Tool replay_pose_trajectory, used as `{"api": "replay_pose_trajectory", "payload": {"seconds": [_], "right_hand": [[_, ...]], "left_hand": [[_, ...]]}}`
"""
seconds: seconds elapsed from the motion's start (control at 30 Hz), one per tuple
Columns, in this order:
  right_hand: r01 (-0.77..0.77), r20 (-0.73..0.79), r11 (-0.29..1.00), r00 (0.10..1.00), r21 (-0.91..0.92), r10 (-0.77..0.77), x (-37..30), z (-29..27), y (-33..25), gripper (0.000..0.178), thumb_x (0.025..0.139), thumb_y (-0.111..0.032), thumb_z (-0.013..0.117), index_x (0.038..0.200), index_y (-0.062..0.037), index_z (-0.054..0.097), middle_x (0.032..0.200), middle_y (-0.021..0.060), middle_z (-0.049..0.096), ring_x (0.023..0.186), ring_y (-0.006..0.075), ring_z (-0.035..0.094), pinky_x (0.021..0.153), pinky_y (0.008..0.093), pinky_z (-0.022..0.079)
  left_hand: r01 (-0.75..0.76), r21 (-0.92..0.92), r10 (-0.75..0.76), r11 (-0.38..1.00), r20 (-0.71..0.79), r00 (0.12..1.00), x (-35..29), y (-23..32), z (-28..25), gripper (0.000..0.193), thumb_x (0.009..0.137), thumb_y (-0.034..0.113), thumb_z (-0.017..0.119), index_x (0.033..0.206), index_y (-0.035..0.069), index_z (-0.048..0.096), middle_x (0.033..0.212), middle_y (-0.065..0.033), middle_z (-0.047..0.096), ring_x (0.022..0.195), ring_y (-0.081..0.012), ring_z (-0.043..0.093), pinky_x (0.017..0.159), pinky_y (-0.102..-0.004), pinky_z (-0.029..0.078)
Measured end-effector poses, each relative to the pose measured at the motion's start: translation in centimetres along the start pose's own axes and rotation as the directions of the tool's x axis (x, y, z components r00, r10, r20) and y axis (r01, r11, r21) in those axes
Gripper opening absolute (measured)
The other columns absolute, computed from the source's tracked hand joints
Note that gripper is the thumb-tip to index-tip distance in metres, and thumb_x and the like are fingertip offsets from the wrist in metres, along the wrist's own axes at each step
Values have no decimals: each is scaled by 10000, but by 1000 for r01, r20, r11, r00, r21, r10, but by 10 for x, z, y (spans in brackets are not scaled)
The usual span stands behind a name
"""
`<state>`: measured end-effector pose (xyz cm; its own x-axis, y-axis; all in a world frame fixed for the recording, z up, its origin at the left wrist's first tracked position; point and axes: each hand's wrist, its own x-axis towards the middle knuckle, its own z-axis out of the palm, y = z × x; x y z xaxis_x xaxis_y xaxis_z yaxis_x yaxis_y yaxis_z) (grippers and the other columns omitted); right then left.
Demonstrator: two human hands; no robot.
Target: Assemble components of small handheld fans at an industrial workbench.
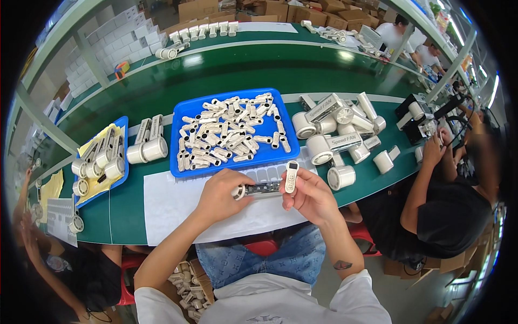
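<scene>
Beyond my shirt (264, 302), near the counter's (128, 216) front edge, my right hand (313, 197) is pinching a remote (291, 177), long axis pointing away, beside the crosswise device (263, 188) my left hand (222, 195) is gripping.

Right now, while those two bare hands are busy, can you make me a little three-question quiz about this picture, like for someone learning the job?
1. Which hand holds up the small, white, oblong plastic piece with a dark end?

2. True or false: the large, blue, rectangular plastic tray has only one small piece in it.

3. What colour is the sheet lining the smaller blue plastic tray on the left?
A) red
B) yellow
C) black

Key:
1. The person's right hand.
2. False; many small white pieces are heaped in it.
3. B, yellow.
</scene>
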<state>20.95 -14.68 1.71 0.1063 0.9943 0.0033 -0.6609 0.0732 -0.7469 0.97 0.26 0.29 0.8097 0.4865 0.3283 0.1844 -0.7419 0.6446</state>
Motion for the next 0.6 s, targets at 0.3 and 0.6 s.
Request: {"api": "replay_pose_trajectory", "payload": {"seconds": [0.3, 0.6], "right_hand": [[54, 1, 908, 998, -415, -59, 8, -2, 3, 236, 949, -116, 674, 1145, 12, 645, 1039, 114, 700, 805, 181, 663, 712, 329, 549], [352, 383, -157, 888, -923, -255, 26, 8, 11, 223, 815, -60, 728, 1036, -58, 710, 929, 81, 620, 852, 274, 624, 735, 375, 518]], "left_hand": [[29, 16, -28, 999, -64, 998, -3, 0, 5, 331, 656, 90, 849, 973, 95, 756, 1093, -98, 710, 1007, -288, 653, 899, -391, 506], [93, -3, -93, 996, -65, 994, -4, 3, 2, 437, 638, 70, 854, 1047, 85, 701, 1041, -88, 697, 1014, -297, 619, 878, -395, 499]]}}
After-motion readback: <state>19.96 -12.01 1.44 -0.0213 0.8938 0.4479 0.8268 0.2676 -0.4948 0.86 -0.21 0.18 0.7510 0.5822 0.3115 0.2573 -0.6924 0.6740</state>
